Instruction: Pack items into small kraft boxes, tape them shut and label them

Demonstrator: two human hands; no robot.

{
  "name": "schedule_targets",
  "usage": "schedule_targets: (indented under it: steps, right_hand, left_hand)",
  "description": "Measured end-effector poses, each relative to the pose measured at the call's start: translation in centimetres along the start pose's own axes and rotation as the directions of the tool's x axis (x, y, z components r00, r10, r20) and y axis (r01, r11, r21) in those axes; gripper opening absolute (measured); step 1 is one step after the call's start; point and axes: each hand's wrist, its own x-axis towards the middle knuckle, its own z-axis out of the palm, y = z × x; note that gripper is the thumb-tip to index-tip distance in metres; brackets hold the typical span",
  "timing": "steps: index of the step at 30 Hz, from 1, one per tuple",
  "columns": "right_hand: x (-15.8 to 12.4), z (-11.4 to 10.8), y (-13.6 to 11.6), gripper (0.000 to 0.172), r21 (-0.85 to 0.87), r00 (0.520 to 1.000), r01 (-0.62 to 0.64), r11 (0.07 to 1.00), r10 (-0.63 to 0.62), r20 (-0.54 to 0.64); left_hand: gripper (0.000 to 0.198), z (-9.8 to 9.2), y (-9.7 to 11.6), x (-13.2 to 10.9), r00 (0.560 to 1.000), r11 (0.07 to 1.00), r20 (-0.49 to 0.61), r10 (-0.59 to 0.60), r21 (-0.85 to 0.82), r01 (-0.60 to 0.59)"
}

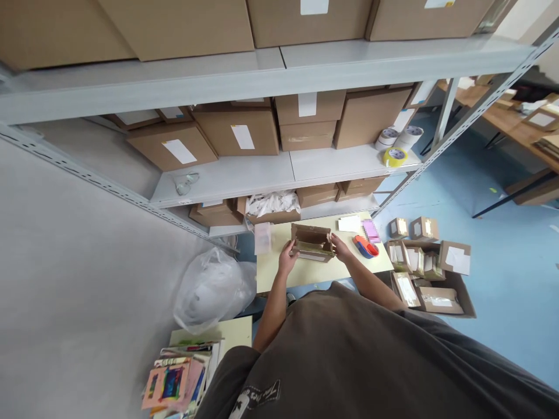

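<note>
Firstly, far left of the fingers, a clear plastic sleeve point(262, 238) lies on the pale worktop point(273, 274), just beside the left hand point(287, 258). Left hand and right hand point(341, 247) grip opposite ends of an open cardboard box point(312, 242); fingers point(333, 241) curl narrowly round its walls, a steady, even two-handed hold. Right of the fingers sit a red-and-blue tape dispenser point(365, 247), then small taped cartons point(430, 267) on the floor.

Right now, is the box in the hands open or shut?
Open: the top of the cardboard box gapes, and its inside shows between the left hand and right hand.
</note>
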Motion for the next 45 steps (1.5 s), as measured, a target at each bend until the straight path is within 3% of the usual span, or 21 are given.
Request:
schedule_targets:
  steps: [6,13,15,19,24,27,32,36,38,41,45]
  right_hand:
    - [0.6,1.2,0.8,0.057,0.035,0.995,-0.037,0.999,0.041,-0.092]
    - [0.6,1.2,0.8,0.056,-0.058,0.992,-0.074,0.996,0.067,-0.11]
    - [0.3,1.0,0.8,0.06,-0.091,0.993,-0.04,0.995,0.03,-0.11]
    - [-1.2,0.5,1.7,0.073,-0.184,0.982,0.17,0.968,-0.181,-0.045]
    - [-2.7,0.4,3.1,0.078,-0.321,0.937,0.339,0.884,-0.349,0.026]
    - [-2.3,0.6,3.1,0.074,-0.464,0.924,0.369,0.805,-0.374,0.086]
    - [-0.9,0.4,2.1,0.073,-0.552,0.943,0.325,0.768,-0.305,0.13]
    - [-1.2,0.5,1.7,0.083,-0.571,0.944,0.324,0.754,-0.299,0.141]
    - [-1.7,0.8,2.0,0.098,-0.549,0.946,0.305,0.778,-0.313,0.082]
    - [-2.4,1.6,2.7,0.112,-0.465,0.945,0.288,0.837,-0.327,-0.004]
    - [-2.2,2.4,3.5,0.098,-0.384,0.951,0.225,0.895,-0.287,-0.112]
  left_hand:
    - [0.062,-1.5,0.1,-1.5,0.997,0.996,0.062,-0.035,0.083,0.03]
    - [0.045,-0.5,0.0,-1.2,1.0,1.0,0.008,-0.02,0.018,0.02]
    - [0.041,-0.2,0.0,-1.1,1.0,0.999,-0.024,-0.013,0.047,0.014]
    - [0.039,0.6,0.0,-1.0,0.995,0.993,-0.095,0.007,0.119,0.004]
    - [0.056,1.1,0.0,-0.9,0.991,0.981,-0.137,-0.016,0.19,0.042]
    - [0.069,0.9,0.2,-0.6,0.993,0.973,-0.119,-0.015,0.228,0.042]
    - [0.094,-0.7,1.6,1.3,0.999,0.934,-0.043,-0.001,0.356,0.016]
    - [0.105,-2.4,3.6,4.1,0.99,0.88,0.137,0.005,0.47,-0.07]
    - [0.099,-2.9,4.3,5.0,0.978,0.857,0.208,-0.029,0.509,-0.082]
    - [0.072,-3.0,4.2,4.9,0.977,0.854,0.207,-0.054,0.516,-0.063]
    - [0.047,-1.8,2.7,3.1,0.977,0.889,0.182,-0.11,0.457,0.015]
